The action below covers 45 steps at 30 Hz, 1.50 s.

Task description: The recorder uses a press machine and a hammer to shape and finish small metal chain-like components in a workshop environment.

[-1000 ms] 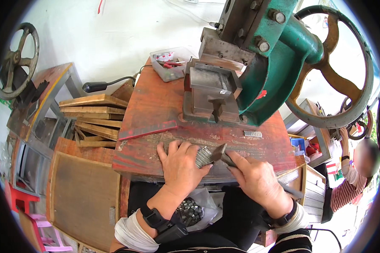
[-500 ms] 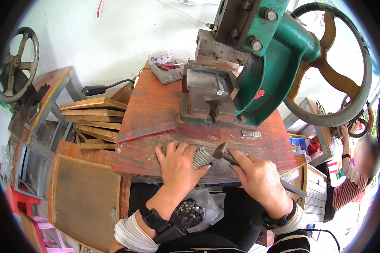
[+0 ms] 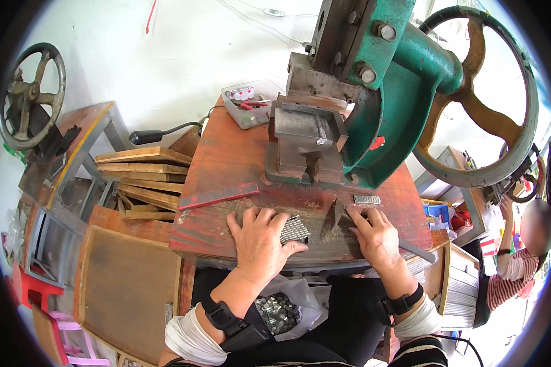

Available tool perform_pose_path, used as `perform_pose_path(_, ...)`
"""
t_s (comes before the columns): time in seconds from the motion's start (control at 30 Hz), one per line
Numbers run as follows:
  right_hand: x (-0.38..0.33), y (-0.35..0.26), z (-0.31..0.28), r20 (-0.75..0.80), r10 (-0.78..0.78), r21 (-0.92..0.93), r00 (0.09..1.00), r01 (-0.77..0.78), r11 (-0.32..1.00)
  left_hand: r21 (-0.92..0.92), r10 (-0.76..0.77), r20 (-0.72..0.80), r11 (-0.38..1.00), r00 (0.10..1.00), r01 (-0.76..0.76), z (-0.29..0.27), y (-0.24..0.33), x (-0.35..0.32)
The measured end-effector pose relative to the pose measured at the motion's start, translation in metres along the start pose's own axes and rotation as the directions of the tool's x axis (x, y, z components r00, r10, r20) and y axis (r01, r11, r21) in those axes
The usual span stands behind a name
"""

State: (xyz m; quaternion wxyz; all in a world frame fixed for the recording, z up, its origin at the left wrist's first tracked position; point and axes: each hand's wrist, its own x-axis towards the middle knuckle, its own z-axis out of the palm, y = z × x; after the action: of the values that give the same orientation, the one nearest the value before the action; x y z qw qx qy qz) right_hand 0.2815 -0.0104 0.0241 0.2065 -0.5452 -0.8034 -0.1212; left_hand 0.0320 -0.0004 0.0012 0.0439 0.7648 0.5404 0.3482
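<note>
My left hand (image 3: 260, 238) rests on the wooden bench top (image 3: 220, 165), thumb and fingers curled around a block of small ridged metal pieces (image 3: 295, 230). To its right, my right hand (image 3: 376, 240) lies low over a hammer (image 3: 417, 250). The hammer's blurred head sticks out left of my fingers and its handle out to the right, while my palm hides the middle. Just beyond my right fingertips lies a short strip of similar metal pieces (image 3: 367, 199).
A green hand press (image 3: 364, 153) with a large wheel stands behind my hands. A red bar (image 3: 219, 196) lies at left, and a plastic box of tools (image 3: 251, 116) farther back. Below the bench edge is a bag of metal pieces (image 3: 278, 312). Another person (image 3: 508, 281) is at far right.
My right hand and the hammer have moved away from the metal block, to the right and down toward the bench, nearer the short strip. My left hand stays at the block.
</note>
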Motion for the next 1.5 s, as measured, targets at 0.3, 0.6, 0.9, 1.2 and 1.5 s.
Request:
perform_pose_path(0.3, 0.017, -0.048, 0.003, -0.142, -0.249, 0.234, 0.958, 0.277, 0.932, -0.127, 0.075, -0.113, 0.988, 0.991, -0.089, -0.006, -0.014, -0.013)
perform_pose_path(0.6, 0.018, -0.051, 0.026, -0.276, -0.282, 0.161, 0.919, 0.334, 0.929, 0.005, 0.217, -0.306, 0.974, 0.927, -0.227, -0.005, -0.019, -0.027)
perform_pose_path(0.9, 0.035, -0.055, 0.020, -0.052, -0.168, 0.373, 0.984, 0.175, 0.911, 0.126, 0.182, -0.167, 0.979, 0.969, -0.162, -0.013, -0.016, -0.020)
perform_pose_path(1.2, 0.040, -0.038, 0.020, 0.039, -0.217, 0.505, 0.975, 0.168, 0.847, 0.089, 0.220, -0.230, 0.975, 0.948, -0.205, -0.005, -0.021, -0.026)
perform_pose_path(1.5, 0.043, -0.044, 0.026, -0.050, -0.153, 0.436, 0.987, 0.159, 0.886, 0.047, 0.245, -0.281, 0.969, 0.928, -0.242, -0.007, -0.023, -0.025)
